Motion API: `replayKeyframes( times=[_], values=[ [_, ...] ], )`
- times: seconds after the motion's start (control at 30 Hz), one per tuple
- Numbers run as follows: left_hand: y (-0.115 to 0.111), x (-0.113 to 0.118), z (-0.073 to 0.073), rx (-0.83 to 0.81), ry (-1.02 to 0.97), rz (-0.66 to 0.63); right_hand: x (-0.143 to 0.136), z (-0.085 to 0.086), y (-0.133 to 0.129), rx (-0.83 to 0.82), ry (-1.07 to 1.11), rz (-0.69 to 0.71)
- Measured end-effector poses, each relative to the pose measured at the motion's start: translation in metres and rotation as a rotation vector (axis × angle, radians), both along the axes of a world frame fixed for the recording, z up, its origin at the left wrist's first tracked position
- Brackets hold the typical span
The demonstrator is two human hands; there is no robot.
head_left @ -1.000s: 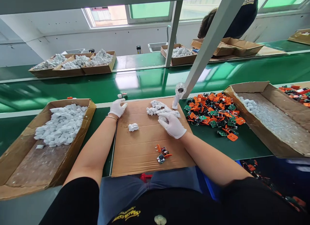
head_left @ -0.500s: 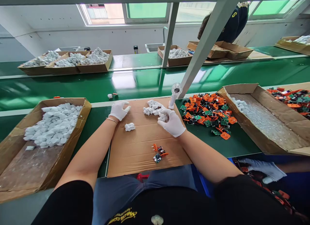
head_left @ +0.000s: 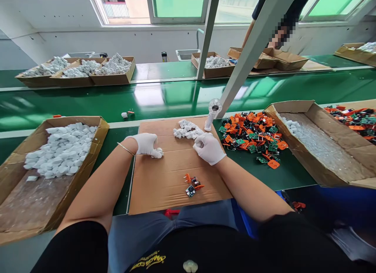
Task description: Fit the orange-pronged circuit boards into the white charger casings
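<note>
On a brown cardboard sheet (head_left: 164,179), my white-gloved left hand (head_left: 147,144) has its fingers closed around a small white piece (head_left: 159,151) at the sheet's left part. My right hand (head_left: 208,148), also gloved, is curled at the near right edge of a pile of white pieces (head_left: 186,129); its fingertips are pressed together and what they hold is hidden. Nearer my body lie a few orange parts with a circuit board (head_left: 190,190). A clear plastic fan-like object (head_left: 215,106) stands just behind my right hand.
A box of white pieces (head_left: 101,126) is at the left, a heap of orange and green parts (head_left: 252,136) at the right, beside another cardboard box (head_left: 326,167). A slanted metal post (head_left: 246,69) rises behind. A co-worker's glove (head_left: 348,241) shows at lower right.
My left hand has moved down onto the separate white piece and closed on it. My right hand's fingers have curled in tighter. The co-worker's glove at lower right has moved down and right.
</note>
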State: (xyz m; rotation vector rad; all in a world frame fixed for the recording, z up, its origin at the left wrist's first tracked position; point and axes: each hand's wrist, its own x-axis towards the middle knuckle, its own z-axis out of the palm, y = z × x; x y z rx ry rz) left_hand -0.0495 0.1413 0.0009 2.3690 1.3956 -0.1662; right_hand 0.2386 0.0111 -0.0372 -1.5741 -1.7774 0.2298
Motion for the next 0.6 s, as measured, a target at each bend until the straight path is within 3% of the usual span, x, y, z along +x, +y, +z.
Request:
replayKeyframes(
  times=[0.1,0.2,0.33,0.47,0.6],
  values=[
    [-0.017,0.011,-0.001,-0.082,0.085,-0.111,0.0,-0.001,0.0,-0.067,0.061,0.037],
    [-0.024,0.019,-0.002,-0.066,-0.006,-0.141,0.0,-0.001,0.001,-0.092,0.189,0.082],
    [-0.034,0.033,-0.003,0.024,-0.288,-0.193,-0.002,0.001,0.001,-0.1,0.417,0.098],
    [-0.053,0.056,-0.019,0.155,-0.625,-0.23,-0.009,0.0,-0.005,-0.142,0.664,0.115],
    [-0.066,0.072,-0.034,0.245,-0.857,-0.287,-0.014,0.001,-0.01,-0.153,0.635,0.186]
  ],
)
